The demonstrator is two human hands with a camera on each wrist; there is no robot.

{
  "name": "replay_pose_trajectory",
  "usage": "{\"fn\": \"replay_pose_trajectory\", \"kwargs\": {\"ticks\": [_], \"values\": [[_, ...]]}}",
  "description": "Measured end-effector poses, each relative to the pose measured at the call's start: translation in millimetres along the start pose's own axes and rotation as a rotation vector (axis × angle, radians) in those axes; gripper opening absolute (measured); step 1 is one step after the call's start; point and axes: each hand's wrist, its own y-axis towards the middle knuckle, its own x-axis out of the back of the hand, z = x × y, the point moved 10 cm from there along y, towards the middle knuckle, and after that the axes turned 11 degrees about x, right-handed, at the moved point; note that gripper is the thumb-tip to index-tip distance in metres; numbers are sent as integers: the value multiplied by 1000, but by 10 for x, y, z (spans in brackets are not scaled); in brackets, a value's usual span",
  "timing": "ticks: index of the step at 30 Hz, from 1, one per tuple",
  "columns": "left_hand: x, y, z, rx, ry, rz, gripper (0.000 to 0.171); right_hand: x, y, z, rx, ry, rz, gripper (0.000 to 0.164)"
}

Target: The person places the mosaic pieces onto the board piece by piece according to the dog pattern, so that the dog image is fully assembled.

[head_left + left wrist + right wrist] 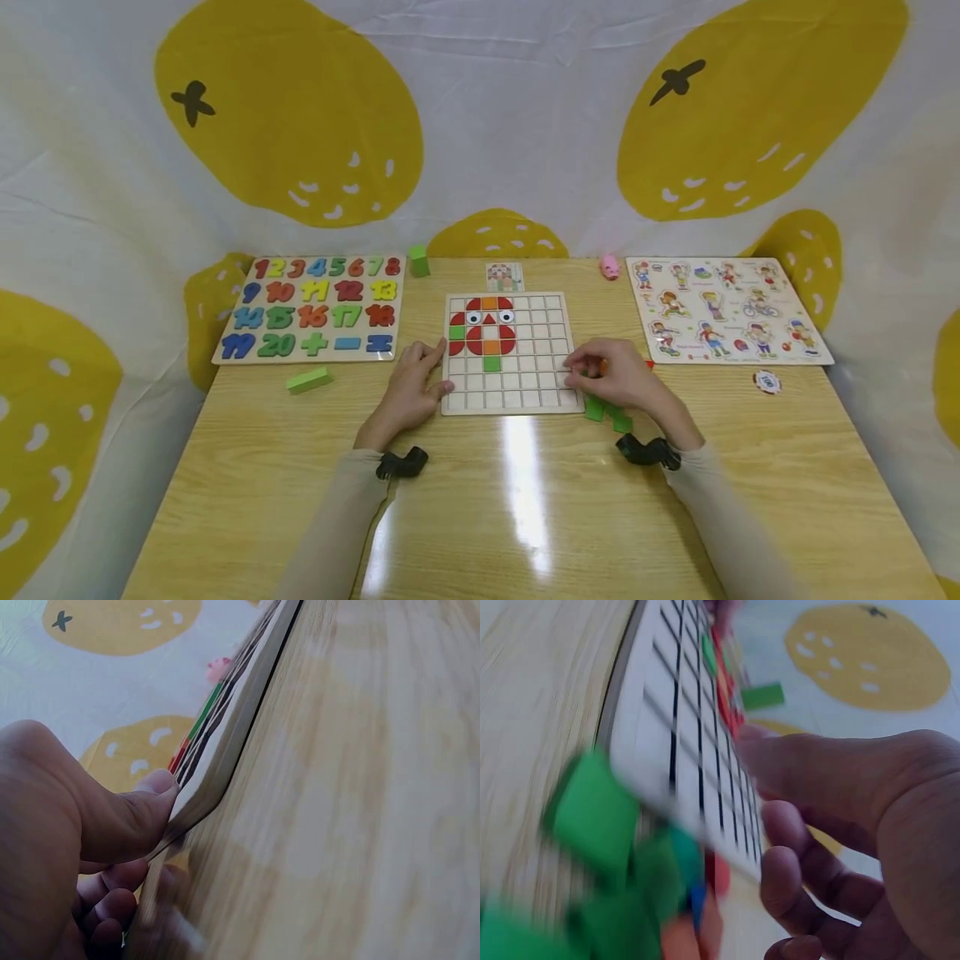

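Observation:
A square wooden grid board (536, 358) lies mid-table, with red, white, orange and green tiles forming a face-like pattern (483, 327) at its upper left. My left hand (411, 385) rests against the board's left edge, index finger along the side and thumb near the lower corner. The left wrist view shows that thumb (142, 814) touching the board's rim. My right hand (618, 372) is at the right edge, thumb and index fingertips apart. No piece shows between them. Green tiles (594, 408) lie below it; in the right wrist view blurred green pieces (596, 814) sit near the board's corner.
A pattern card (504, 276) lies behind the board. A number puzzle (307, 310) is at left, a figure puzzle (727, 310) at right. Green blocks (309, 381), a pink pig (609, 267) and a round chip (767, 382) lie around. A fruit-print cloth (517, 125) hangs behind.

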Motion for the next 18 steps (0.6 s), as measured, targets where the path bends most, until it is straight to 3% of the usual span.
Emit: {"fn": "replay_pose_trajectory", "kwargs": {"ticks": [4,10,18], "values": [[20,-2,3,0,8,-11,73,130,-251,-150,-42,-107,70,22],[39,-2,46,6,1,-15,73,88,-332,-234,-100,-204,137,22],[5,6,-14,-20,3,-14,72,75,-417,-276,-141,-170,153,23]]}}
